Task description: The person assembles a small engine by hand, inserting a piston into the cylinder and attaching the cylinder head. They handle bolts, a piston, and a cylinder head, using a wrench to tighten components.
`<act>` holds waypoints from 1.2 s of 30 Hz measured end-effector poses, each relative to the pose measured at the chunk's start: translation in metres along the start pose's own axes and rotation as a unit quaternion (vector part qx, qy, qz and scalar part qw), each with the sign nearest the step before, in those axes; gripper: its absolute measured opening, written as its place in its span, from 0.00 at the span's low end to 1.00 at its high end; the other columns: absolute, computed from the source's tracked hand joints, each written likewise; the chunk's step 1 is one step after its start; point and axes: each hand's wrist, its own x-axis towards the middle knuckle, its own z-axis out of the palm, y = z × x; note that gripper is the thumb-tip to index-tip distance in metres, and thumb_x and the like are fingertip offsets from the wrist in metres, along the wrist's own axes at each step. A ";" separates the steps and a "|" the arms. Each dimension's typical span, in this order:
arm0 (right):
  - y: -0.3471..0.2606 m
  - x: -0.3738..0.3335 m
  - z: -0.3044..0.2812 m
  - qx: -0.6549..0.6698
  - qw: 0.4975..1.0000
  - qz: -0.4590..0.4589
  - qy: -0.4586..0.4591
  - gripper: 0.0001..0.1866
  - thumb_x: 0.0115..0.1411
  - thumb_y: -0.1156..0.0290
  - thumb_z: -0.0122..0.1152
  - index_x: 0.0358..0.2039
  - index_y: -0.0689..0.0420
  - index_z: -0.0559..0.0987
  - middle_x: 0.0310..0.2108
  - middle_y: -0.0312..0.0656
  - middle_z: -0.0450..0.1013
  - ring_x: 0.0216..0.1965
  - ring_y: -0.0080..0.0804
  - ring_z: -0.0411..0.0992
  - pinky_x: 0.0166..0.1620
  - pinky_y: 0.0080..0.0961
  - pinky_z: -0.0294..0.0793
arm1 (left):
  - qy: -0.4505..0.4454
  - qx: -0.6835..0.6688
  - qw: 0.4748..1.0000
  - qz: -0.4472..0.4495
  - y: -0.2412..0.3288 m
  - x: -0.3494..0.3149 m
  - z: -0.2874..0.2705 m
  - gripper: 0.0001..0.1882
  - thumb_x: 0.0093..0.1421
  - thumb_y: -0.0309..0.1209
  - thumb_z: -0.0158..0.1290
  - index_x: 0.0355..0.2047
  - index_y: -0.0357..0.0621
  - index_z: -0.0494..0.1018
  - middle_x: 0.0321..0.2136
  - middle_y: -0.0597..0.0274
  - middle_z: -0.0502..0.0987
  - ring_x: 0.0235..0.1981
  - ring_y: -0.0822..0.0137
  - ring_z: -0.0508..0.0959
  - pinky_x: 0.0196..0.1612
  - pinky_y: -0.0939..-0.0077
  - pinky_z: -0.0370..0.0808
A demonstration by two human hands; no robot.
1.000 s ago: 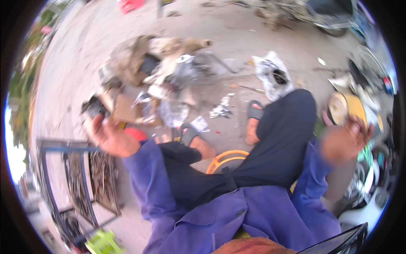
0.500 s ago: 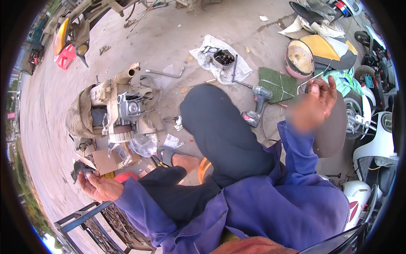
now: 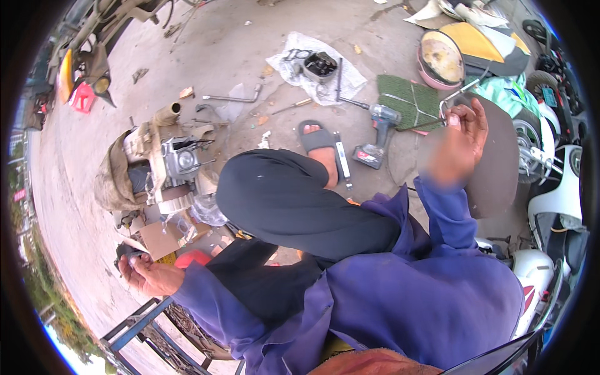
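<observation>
Left grip (image 3: 150, 275): fingers loosely bent and spread, nothing pinched. The dark part (image 3: 128, 248) lies just beyond its fingertips; contact cannot be determined. The cardboard box (image 3: 157, 239) sits near, forward of the left grip. The engine (image 3: 181, 159) rests on the ground, farther forward of the same grip. The bent wrench (image 3: 231, 98) lies beyond the engine, well apart from both grips. The metal housing (image 3: 320, 65) stands on a plastic sheet (image 3: 345, 81), forward-left of the right grip. Left of that grip: cordless drill (image 3: 378, 134) and green mat (image 3: 406, 97). Right grip (image 3: 470, 136): raised, fingers half curled, nothing pinched. The brown pad (image 3: 497, 175) lies at its right.
</observation>
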 end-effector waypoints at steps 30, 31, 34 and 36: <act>0.008 0.014 0.104 -0.163 0.878 -0.307 -0.329 0.20 0.69 0.72 0.52 0.57 0.69 0.69 0.48 0.54 0.71 0.41 0.38 0.74 0.49 0.33 0.73 | 0.035 -0.023 0.999 0.015 0.023 -0.011 -0.007 0.18 0.56 0.16 0.52 0.47 0.43 0.70 0.41 0.61 0.70 0.38 0.71 0.72 0.40 0.75 0.72; 0.007 -0.001 0.122 -0.143 0.875 -0.306 -0.348 0.19 0.69 0.72 0.53 0.57 0.69 0.70 0.47 0.54 0.71 0.41 0.38 0.74 0.49 0.33 0.73 | 0.020 -0.016 1.000 0.003 0.030 -0.016 -0.001 0.18 0.54 0.16 0.51 0.46 0.43 0.70 0.40 0.61 0.68 0.38 0.71 0.71 0.40 0.73 0.72; -0.006 -0.040 0.178 -0.075 0.851 -0.330 -0.401 0.19 0.69 0.72 0.54 0.56 0.69 0.70 0.46 0.52 0.72 0.42 0.37 0.74 0.50 0.32 0.73 | 0.007 -0.009 0.996 0.092 0.034 -0.027 0.022 0.19 0.50 0.14 0.50 0.43 0.43 0.68 0.42 0.57 0.64 0.40 0.62 0.71 0.42 0.71 0.69; -0.024 -0.065 0.207 -0.027 0.831 -0.350 -0.432 0.19 0.69 0.72 0.55 0.56 0.69 0.71 0.45 0.51 0.73 0.42 0.37 0.74 0.51 0.32 0.73 | 0.002 -0.002 0.993 0.115 0.051 -0.028 0.016 0.19 0.48 0.14 0.52 0.41 0.43 0.67 0.42 0.54 0.64 0.40 0.56 0.71 0.41 0.68 0.70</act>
